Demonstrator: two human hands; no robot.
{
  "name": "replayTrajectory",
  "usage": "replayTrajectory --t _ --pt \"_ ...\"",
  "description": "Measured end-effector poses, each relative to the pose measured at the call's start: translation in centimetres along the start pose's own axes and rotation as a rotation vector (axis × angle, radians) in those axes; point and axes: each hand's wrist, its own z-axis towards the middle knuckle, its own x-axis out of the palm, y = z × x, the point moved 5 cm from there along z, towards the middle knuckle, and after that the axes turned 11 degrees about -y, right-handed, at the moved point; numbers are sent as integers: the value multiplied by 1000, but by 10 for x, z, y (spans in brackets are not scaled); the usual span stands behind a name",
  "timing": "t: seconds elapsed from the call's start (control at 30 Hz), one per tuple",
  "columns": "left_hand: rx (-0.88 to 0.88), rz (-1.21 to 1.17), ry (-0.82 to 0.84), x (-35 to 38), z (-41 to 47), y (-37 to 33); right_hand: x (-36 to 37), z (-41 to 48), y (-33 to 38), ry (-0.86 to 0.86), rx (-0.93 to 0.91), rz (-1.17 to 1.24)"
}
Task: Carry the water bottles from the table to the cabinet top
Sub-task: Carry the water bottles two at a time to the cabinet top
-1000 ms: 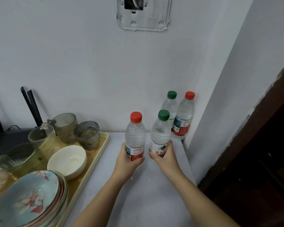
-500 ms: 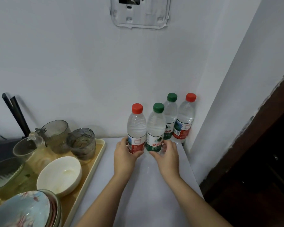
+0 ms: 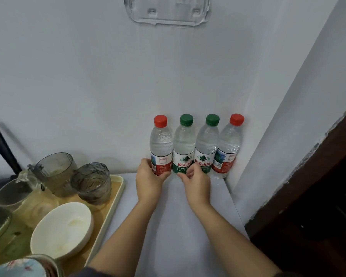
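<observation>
Several clear water bottles stand in a row against the back wall on the white cabinet top (image 3: 180,226). From the left: a red-capped bottle (image 3: 161,142), a green-capped bottle (image 3: 184,144), a second green-capped bottle (image 3: 207,144) and a red-capped bottle (image 3: 229,144) in the corner. My left hand (image 3: 149,180) wraps the base of the left red-capped bottle. My right hand (image 3: 197,182) has its fingers on the base of the first green-capped bottle, the grip looking loose.
A beige tray (image 3: 116,192) at the left holds two smoky glass cups (image 3: 92,182), a clear jug (image 3: 14,194), a white bowl (image 3: 62,228) and patterned plates (image 3: 22,266). A wall closes in on the right; beyond it is dark wood (image 3: 318,196).
Both hands pushed their bottles back toward the wall, into line with the two bottles standing in the corner. The view has tilted down and closer.
</observation>
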Motion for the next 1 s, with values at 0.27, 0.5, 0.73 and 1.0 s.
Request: replayTrajectory --t 0.27,0.5,0.73,1.0 --pt "12 28 8 5 4 4 6 3 -2 2 -26 -30" --pt "43 255 85 -9 -20 -4 -17 -1 -2 115 -106 -80" --pt "187 702 182 -56 -102 14 -70 -51 -5 363 -363 -312" --pt "173 762 76 -106 -200 7 -96 -97 -4 734 -570 -449"
